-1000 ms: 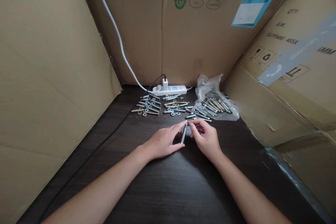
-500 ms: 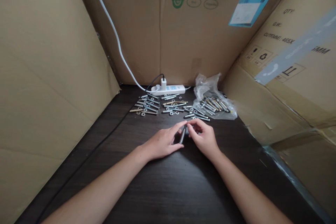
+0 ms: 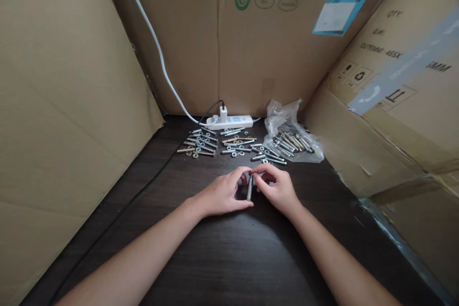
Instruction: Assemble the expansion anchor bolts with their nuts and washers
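An expansion bolt [image 3: 250, 188] with a metal sleeve stands nearly upright between my hands, above the dark table. My left hand [image 3: 223, 194] grips it lengthwise, the thumb under its lower end and the index finger at its top. With thumb and fingertips, my right hand [image 3: 278, 187] pinches the bolt's upper end. Whether a nut or washer sits under those fingertips is hidden. Beyond my hands lie loose bolts and sleeves [image 3: 201, 143] in groups, with washers and nuts [image 3: 234, 154] scattered among them.
A clear plastic bag [image 3: 283, 117] holding several assembled bolts [image 3: 292, 142] lies at the back right. Behind the parts is a white power strip [image 3: 234, 121] with a plugged-in adapter. A black cable [image 3: 139, 196] runs along the left side. Cardboard boxes [image 3: 179, 33] wall the table [image 3: 222, 267] on three sides.
The bolt has turned a little more upright, its top shifting slightly left. My right fingertips have followed its upper end, and my left thumb has moved slightly right and down.
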{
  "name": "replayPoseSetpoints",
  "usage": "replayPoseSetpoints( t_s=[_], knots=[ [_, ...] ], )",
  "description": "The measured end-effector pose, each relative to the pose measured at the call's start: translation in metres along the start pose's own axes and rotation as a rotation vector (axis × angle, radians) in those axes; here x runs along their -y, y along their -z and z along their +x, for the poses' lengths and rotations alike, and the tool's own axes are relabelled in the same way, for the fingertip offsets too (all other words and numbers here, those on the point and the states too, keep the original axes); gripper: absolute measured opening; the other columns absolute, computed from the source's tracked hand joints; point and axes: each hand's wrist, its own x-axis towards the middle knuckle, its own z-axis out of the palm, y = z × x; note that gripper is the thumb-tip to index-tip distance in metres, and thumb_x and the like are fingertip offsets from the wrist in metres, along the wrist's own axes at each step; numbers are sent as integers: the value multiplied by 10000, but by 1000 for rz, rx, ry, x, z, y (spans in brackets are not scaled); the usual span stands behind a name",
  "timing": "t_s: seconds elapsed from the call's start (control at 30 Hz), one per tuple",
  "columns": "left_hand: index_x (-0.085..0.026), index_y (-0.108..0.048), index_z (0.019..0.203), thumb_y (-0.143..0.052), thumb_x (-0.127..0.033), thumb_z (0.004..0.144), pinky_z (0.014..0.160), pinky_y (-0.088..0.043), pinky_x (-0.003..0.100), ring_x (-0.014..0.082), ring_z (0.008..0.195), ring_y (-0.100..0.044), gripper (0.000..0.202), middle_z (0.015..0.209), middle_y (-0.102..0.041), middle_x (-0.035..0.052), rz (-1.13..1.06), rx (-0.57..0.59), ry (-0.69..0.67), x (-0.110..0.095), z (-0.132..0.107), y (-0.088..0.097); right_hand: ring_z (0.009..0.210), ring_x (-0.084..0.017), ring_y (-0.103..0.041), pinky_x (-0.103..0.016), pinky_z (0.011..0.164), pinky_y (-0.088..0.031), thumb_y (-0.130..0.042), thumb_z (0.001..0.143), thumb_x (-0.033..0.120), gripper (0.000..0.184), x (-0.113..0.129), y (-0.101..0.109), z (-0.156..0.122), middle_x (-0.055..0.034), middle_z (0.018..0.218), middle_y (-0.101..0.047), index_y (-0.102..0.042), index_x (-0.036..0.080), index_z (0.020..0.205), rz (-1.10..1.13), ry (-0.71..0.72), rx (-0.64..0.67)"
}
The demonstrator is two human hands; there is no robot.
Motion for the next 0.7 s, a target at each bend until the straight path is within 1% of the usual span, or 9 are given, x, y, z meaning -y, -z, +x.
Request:
replayPoseSetpoints(
  t_s=[0.13,0.23,0.33,0.4,0.43,0.5,0.57,0.63,0.7],
  knots=[
    [-238,-373,1245,-717,-382,674,741,-460,311,193,803,-586,682,894,-571,8,20,-9,17,2,0,-2,477,-107,-560,-213,472,-426,-560,804,223,102,1,-1,-2,0,656,-638,-640,180,851,-12,12,83],
    [-234,-375,1212,-720,-390,666,726,-459,312,192,782,-582,664,873,-559,5,41,-22,29,4,1,-2,492,-110,-563,-219,496,-436,-544,817,238,126,1,4,0,-5,676,-646,-646,177,862,-24,11,128],
    [-236,-342,1250,-707,-397,680,716,-459,316,185,761,-574,696,871,-550,8,63,-52,64,6,1,0,569,-123,-581,-233,552,-443,-523,827,257,149,-2,22,6,-23,793,-673,-647,183,864,-131,7,39],
    [-244,-337,1259,-704,-403,684,715,-459,318,180,757,-568,701,892,-547,14,64,-64,73,7,1,1,584,-133,-568,-242,569,-430,-518,822,269,156,-8,38,10,-16,765,-667,-650,191,854,-293,-53,-56],
    [-248,-339,1258,-703,-403,684,715,-459,317,176,757,-564,697,906,-546,17,61,-64,69,8,1,1,573,-136,-555,-247,565,-419,-520,813,268,156,-12,46,12,-8,719,-656,-655,198,848,-390,-102,-66],
    [-254,-337,1257,-703,-399,686,717,-459,316,170,759,-558,693,932,-543,22,51,-63,56,9,2,1,578,-145,-554,-255,566,-403,-536,787,270,151,-20,58,15,1,701,-652,-664,217,849,-547,-198,-10],
    [-257,-333,1263,-698,-395,691,717,-458,317,167,758,-552,692,940,-542,25,47,-64,51,9,2,1,633,-159,-579,-257,577,-397,-558,763,278,158,-28,64,16,-3,762,-669,-673,235,863,-642,-248,65],
    [-257,-332,1266,-694,-390,695,714,-457,316,165,752,-548,689,942,-540,26,46,-69,52,10,2,0,695,-170,-596,-256,593,-398,-575,748,286,166,-34,66,15,-11,827,-680,-680,242,868,-691,-261,109],
    [-258,-332,1266,-695,-384,694,711,-455,311,162,747,-546,689,944,-539,26,45,-72,51,10,2,-1,721,-173,-599,-255,604,-399,-579,744,283,167,-37,64,15,-18,850,-682,-685,242,866,-717,-263,119]
  ],
)
